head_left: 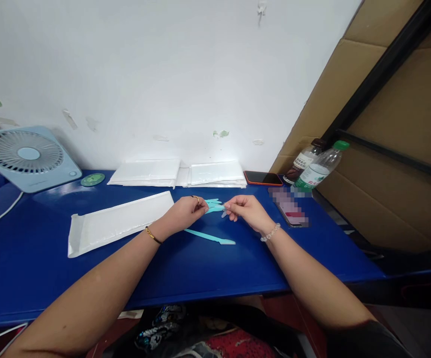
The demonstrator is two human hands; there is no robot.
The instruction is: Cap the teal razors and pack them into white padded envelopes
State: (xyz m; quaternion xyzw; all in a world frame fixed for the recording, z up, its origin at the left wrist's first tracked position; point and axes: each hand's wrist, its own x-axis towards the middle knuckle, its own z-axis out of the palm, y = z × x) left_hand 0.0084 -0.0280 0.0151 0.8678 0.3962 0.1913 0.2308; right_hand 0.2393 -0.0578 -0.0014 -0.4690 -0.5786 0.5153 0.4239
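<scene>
Several thin turquoise plastic sticks (212, 201) lie at the middle of the blue table (238, 268). My left hand (187, 211) pinches the left part of one turquoise stick (216, 209). At its right end, the fingers of my right hand (243, 208) are closed on the same stick, beside a small pale translucent piece (224, 214). Nearer to me, another turquoise stick (210, 237) with a pale tip lies flat on the table. A long white padded envelope (120, 219) rests left of my left hand, its right end close to the hand.
White envelopes (144, 171) lie in two piles against the wall. A blue fan (29, 154) and green disc (92, 179) are at left. Two phones (263, 178) (290, 209) and two bottles (318, 169) are at right, near cardboard (394, 124).
</scene>
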